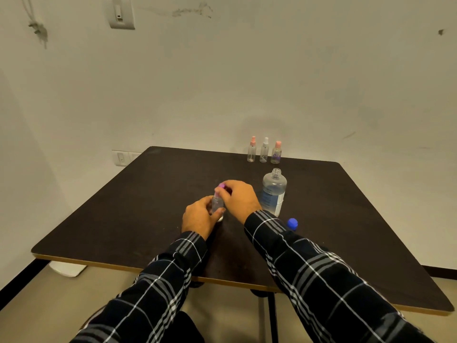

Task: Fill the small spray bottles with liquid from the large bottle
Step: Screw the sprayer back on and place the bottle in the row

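Small spray bottle stands on our bench; our left hand wraps its body, our right hand pinches its pink cap beside the uncapped large bottle.

The tabletop is a dark, matt board, faintly scuffed, with a pale wood-coloured edge band. The large bottle is clear, smooth plastic with a glossy printed label; its blue cap looks like shiny plastic. The 3 small spray bottles at the back are clear plastic too. The sleeves are soft checked cloth. The wall is matt, stained plaster.
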Motion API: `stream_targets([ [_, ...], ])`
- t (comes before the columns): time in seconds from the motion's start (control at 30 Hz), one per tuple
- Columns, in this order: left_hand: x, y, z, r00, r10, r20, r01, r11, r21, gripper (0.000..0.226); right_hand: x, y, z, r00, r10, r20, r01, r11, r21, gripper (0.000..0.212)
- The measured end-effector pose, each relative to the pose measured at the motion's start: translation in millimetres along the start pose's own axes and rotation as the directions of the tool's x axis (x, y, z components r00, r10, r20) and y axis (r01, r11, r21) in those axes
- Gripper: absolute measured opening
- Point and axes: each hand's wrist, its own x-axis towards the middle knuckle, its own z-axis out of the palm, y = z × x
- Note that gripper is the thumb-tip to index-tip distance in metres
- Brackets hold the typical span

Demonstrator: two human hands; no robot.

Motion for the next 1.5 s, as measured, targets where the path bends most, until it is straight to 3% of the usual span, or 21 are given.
stream_targets([
  [0.1, 0.8, -0.2, -0.8, 1.000, -0.002, -0.005, 0.002, 1.000, 0.017, 0.047, 0.8, -1.4, 4.1, 0.997, 0.052, 0.052, -0.054, 0.998, 0.037, 0.026],
  [0.23, 1.8, -1.9, 0.1, 1.000, 0.004, 0.002, -0.004, 1.000, 0.011, 0.045, -1.5, -2.1, 4.8, 0.998, 0.059, -0.007, -0.058, 0.995, 0.080, 0.023],
  [0.37, 1.8, -2.7, 1.1, 1.000, 0.004, 0.005, -0.004, 1.000, -0.008, 0.048, 1.4, -4.1, -0.8, 0.995, 0.063, 0.076, -0.070, 0.994, 0.087, 0.024],
  [0.57, 1.7, -3.0, 0.6, 1.000, 0.010, 0.012, -0.010, 1.000, 0.012, 0.046, 5.9, -6.5, 1.4, 0.991, 0.112, 0.077, -0.109, 0.993, -0.036, 0.015],
  [0.7, 3.9, -4.3, -0.6, 1.000, 0.016, 0.004, -0.016, 1.000, 0.026, 0.033, 2.4, -3.5, 4.2, 0.986, 0.157, 0.054, -0.150, 0.982, -0.113, 0.044],
  [0.8, 4.0, -5.7, 0.2, 1.000, 0.018, 0.008, -0.018, 1.000, 0.012, 0.030, -3.0, 2.5, 1.8, 0.996, 0.091, 0.015, -0.092, 0.994, 0.058, 0.065],
  [0.9, 3.6, -6.1, 0.3, 0.999, 0.037, 0.019, -0.036, 0.999, -0.013, 0.037, -2.8, 5.2, -0.4, 0.995, -0.010, 0.100, -0.004, 0.991, 0.135, 0.042],
  [1.0, 4.5, -5.6, -0.6, 0.999, 0.035, 0.024, -0.034, 0.999, -0.011, 0.040, -0.3, 5.4, 1.5, 0.997, 0.069, 0.047, -0.074, 0.988, 0.138, 0.017],
  [1.1, 7.3, -6.6, 0.7, 0.999, 0.036, 0.024, -0.036, 0.999, 0.006, 0.036, -0.4, 6.8, 5.5, 0.991, 0.137, 0.006, -0.137, 0.988, 0.078, 0.032],
  [1.23, 7.4, -9.1, 0.9, 0.999, 0.039, 0.017, -0.039, 0.999, 0.004, 0.035, -1.1, 8.0, 8.9, 0.997, 0.053, 0.051, -0.060, 0.985, 0.160, 0.046],
  [1.3, 6.7, -9.4, 0.2, 0.999, 0.049, 0.011, -0.050, 0.999, 0.011, 0.040, -0.7, 7.2, 9.0, 0.993, 0.035, 0.110, -0.053, 0.985, 0.167, 0.035],
  [1.37, 7.5, -8.8, 0.6, 0.999, 0.048, 0.017, -0.048, 0.999, 0.013, 0.042, 0.5, 8.2, 10.1, 0.994, 0.094, 0.055, -0.101, 0.983, 0.155, 0.019],
  [1.5, 9.8, -8.7, 1.8, 0.999, 0.040, 0.010, -0.040, 0.999, 0.001, 0.032, -2.1, 8.5, 12.9, 0.982, 0.189, 0.000, -0.187, 0.973, 0.137, 0.041],
])
